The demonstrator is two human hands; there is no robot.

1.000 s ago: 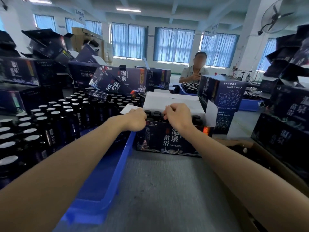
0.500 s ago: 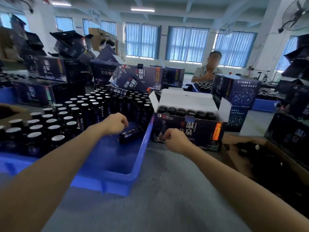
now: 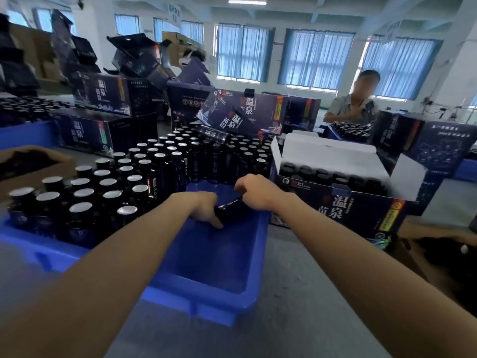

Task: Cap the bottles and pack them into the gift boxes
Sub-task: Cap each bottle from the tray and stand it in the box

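Your left hand [image 3: 204, 206] and right hand [image 3: 254, 191] both clamp one lying bottle [image 3: 231, 210] between them, over the bin [image 3: 214, 257]; the open box [image 3: 338, 200] sits just right.

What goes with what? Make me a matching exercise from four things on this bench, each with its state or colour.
1. lying bottle
2. gift box
3. crate
4. upright bottles

a. flaps open, right of the crate
b. held between left hand and right hand
c. blue
d. standing in rows

Pairs: 1-b, 2-a, 3-c, 4-d
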